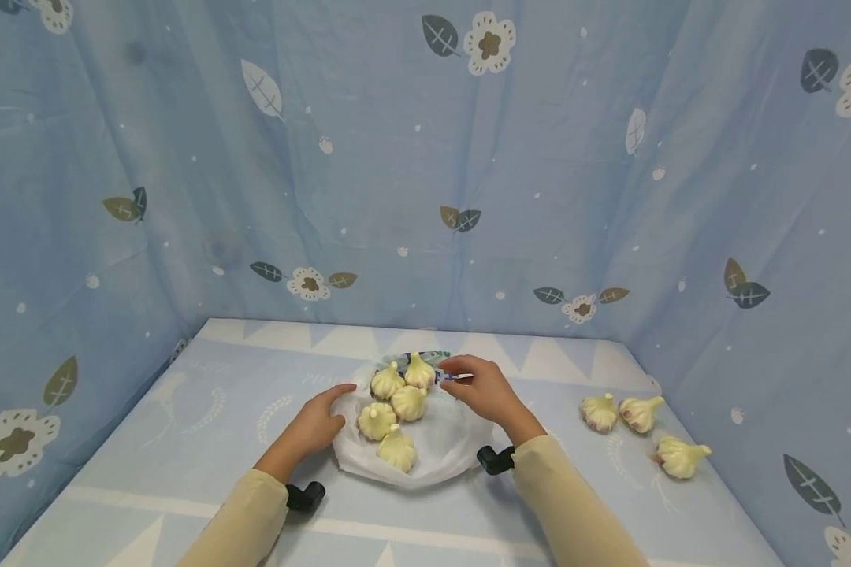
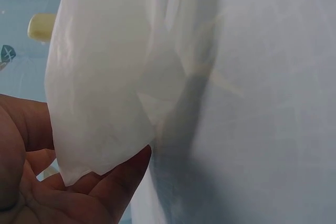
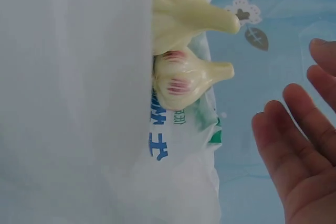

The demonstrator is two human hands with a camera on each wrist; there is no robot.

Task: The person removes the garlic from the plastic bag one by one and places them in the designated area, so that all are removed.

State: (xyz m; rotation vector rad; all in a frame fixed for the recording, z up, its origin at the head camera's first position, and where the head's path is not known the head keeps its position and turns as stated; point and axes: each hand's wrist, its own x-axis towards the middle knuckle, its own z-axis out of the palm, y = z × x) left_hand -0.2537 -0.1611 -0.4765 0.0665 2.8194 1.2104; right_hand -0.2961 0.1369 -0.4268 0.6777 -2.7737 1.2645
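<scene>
My plain pale-beige sleeves (image 1: 237, 520) run long, and a stubby, bent black fitting (image 1: 306, 498) sits beside each cuff (image 1: 271, 483).

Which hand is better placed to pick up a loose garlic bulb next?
Right, probably: the right hand looks empty and is nearer the loose garlic bulbs, while the left hand grips the plastic bag from the other side.

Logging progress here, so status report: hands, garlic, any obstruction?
Left hand holding white bag edge; right hand near its rim, holding nothing. Five garlic bulbs inside, three on table. No obstruction visible.
</scene>
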